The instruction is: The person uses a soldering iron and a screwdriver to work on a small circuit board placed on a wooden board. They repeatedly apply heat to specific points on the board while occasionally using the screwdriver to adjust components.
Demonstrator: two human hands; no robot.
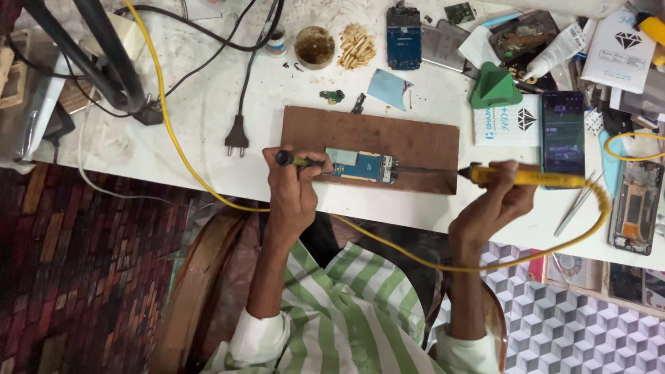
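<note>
A small blue circuit board [360, 166] lies on a brown wooden board [415, 142] near the front edge of the white table [208, 104]. My left hand [292, 190] grips a thin tool with a black and yellow-green handle [294, 161], its tip resting against the circuit board's left end. My right hand [493, 204] holds a yellow soldering iron [533, 179]. Its long metal tip points left and reaches the circuit board's right end. The iron's yellow cable [173, 131] loops under my arms and runs up across the table.
A dark-screened phone [562, 135], a green wedge-shaped stand [494, 86] and metal tweezers [575, 204] sit to the right. An opened phone [634, 208] lies at the far right. A round tin [314, 47], a black plug [237, 135] and black stand legs [104, 55] are at the back left.
</note>
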